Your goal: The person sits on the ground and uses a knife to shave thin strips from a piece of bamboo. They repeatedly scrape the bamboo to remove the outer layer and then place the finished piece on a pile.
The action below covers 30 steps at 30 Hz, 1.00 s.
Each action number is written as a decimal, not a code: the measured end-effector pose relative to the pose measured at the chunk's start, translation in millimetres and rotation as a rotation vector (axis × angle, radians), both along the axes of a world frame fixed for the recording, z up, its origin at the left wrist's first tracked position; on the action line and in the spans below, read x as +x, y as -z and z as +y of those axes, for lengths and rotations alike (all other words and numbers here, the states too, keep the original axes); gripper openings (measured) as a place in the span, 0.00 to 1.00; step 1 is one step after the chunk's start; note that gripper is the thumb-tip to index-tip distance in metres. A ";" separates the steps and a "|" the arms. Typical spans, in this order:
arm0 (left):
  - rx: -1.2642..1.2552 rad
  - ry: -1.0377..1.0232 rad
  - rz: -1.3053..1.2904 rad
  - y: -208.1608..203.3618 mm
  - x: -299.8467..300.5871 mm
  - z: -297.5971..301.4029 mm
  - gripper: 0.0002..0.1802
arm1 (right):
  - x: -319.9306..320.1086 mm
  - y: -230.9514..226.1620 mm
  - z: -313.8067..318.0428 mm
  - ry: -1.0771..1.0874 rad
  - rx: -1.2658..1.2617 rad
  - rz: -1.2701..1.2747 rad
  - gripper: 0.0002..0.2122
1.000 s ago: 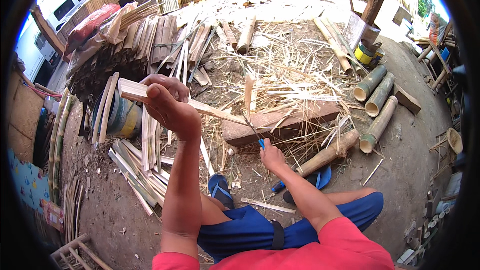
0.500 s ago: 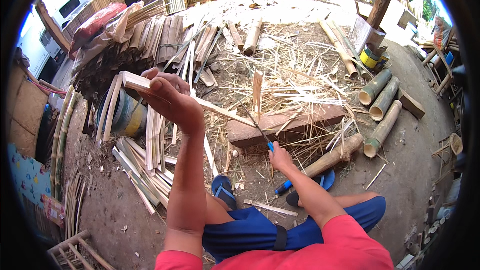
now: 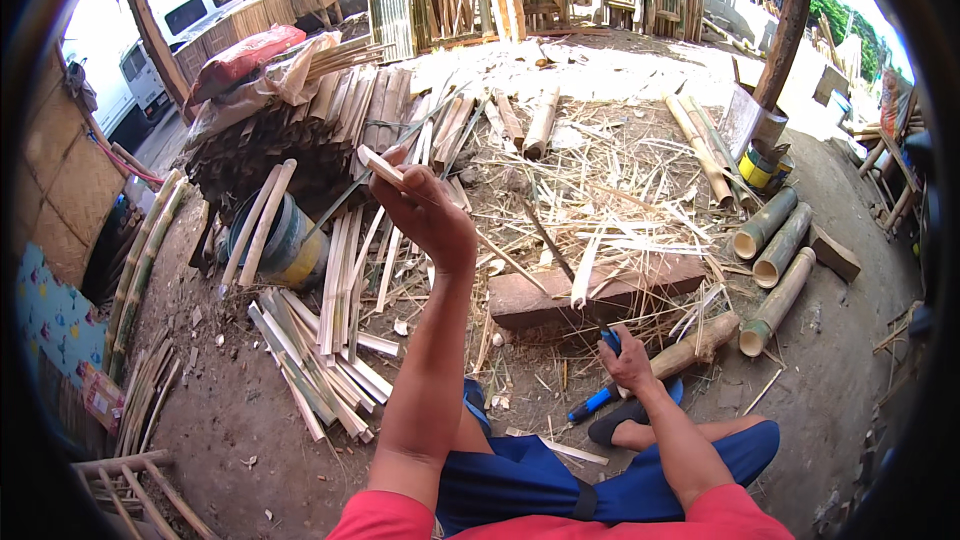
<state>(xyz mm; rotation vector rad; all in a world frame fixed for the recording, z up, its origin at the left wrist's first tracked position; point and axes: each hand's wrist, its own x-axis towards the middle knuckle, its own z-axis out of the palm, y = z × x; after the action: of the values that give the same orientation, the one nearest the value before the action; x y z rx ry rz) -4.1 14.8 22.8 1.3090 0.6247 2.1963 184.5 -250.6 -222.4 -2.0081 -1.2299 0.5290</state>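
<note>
My left hand (image 3: 432,220) is raised with its fingers closed around a long pale bamboo strip (image 3: 384,168). The strip slants down from the hand toward a reddish-brown wooden block (image 3: 525,308) on the ground. My right hand (image 3: 628,362) grips the blue handle of a knife (image 3: 560,258), whose long dark blade points up and away to the left, over the block. By the blade a pale shaving (image 3: 584,280) stands out. Whether it is still joined to the strip, I cannot tell.
Loose shavings (image 3: 630,190) litter the ground beyond the block. Split bamboo strips (image 3: 330,370) and a bucket (image 3: 290,245) lie left. Bamboo tubes (image 3: 780,295) rest right. A round log (image 3: 700,345) and a blue-handled tool (image 3: 592,404) are near my foot.
My view has shifted, so the scene sits lower and further right. Both hands have moved right, the left one more. The tall upright shaving over the block now appears lower, near the blade.
</note>
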 end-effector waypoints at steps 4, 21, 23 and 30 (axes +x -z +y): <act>-0.112 0.304 -0.051 -6.4 -17.2 -11.3 0.25 | 20.9 -21.3 7.9 0.382 0.047 0.647 0.16; -0.046 0.753 -0.051 -2.9 -26.4 -44.6 0.26 | -113.9 -170.4 29.6 -0.166 0.074 0.402 0.23; -0.044 0.744 -0.081 -3.5 -26.9 -45.7 0.27 | -114.2 -168.7 29.0 -0.213 0.125 0.375 0.23; -0.090 0.641 -0.102 -3.2 -30.7 -40.6 0.28 | -90.9 -30.8 30.9 0.043 0.024 0.222 0.20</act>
<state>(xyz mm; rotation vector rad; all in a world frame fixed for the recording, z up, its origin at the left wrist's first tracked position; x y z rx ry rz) -34.8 -25.8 26.0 1.1394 0.2134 1.6720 93.6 -219.7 -191.6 -1.8938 -1.0510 0.6927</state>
